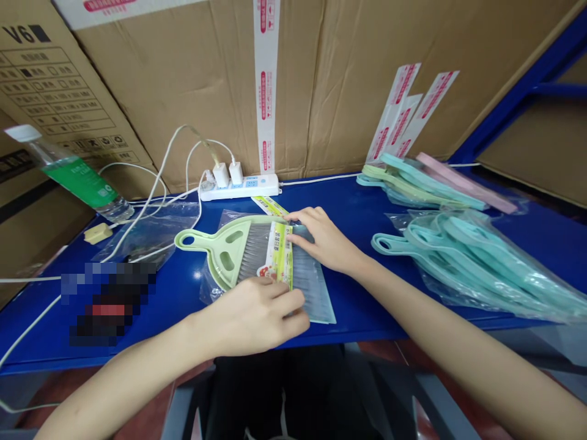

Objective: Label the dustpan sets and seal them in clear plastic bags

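A light green dustpan (197, 240) lies on the blue table with its handle to the left. Grey bristles (257, 244) and a pale blue, wide-edged piece (323, 305) lie against it. Across the middle runs a yellow-green and white label (282, 253). My left hand (257, 315) is curled at the label's lower end, fingers closed on it; its thumb is mostly hidden. My right hand (325, 241) touches the label's upper end with thumb and forefinger apart. Another yellow-green label (268, 206) lies behind the dustpan.
Bagged turquoise dustpans (481, 263) lie at the right, with green, blue and pink ones (468, 180) behind. A white power strip (257, 186) with cables stands against the cardboard (321, 91). At left are a bottle (77, 177) and a blurred dark object (110, 305).
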Tool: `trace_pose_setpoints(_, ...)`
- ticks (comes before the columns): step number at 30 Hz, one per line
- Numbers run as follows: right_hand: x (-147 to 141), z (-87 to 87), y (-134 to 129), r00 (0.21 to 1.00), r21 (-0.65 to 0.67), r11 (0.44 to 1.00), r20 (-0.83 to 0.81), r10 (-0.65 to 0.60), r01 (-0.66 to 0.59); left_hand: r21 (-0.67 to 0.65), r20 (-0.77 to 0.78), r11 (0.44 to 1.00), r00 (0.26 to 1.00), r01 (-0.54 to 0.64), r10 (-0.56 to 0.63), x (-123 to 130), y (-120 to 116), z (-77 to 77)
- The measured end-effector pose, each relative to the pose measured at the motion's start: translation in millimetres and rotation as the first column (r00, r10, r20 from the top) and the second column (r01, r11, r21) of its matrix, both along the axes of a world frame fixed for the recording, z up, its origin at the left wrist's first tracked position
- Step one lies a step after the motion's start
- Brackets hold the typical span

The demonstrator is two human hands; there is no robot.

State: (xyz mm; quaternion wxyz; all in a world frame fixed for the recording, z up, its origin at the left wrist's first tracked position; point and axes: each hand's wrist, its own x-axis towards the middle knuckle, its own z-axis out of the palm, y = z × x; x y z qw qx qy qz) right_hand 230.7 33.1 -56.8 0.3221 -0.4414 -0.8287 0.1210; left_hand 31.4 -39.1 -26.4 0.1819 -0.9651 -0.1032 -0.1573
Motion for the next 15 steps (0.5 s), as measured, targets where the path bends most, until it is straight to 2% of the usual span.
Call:
trace_pose_setpoints(4, 4, -0.4, 3, 1.000, -0.037, 0.999, -0.013, 0.013, -0.013, 0.009, 0.019, 1.000, 0.999, 0.030, -0.030, -2, 2, -1.8)
trace_pose_setpoints(9, 16, 6.8, -2, 0.990, -0.131, 0.982, 0.013, 0.141, -0.138, -0.035, 0.036, 0.996, 0.996, 0.082, -0.081, -4, 6, -1.6)
trace_pose_setpoints(12, 18, 9.5, -5, 0.990, -0.150, 0.980, 0.027, 0.136, -0.130, -0.118, 0.022, 0.986, 0.993, 0.117, -0.115, -6, 7, 0.9)
trace_pose_setpoints(15, 17, 9.9, -5, 0.994, -0.151, 0.983, 0.033, 0.109, -0.103, -0.255, 0.021, 0.957, 0.991, 0.136, -0.135, -8, 8, 4.3)
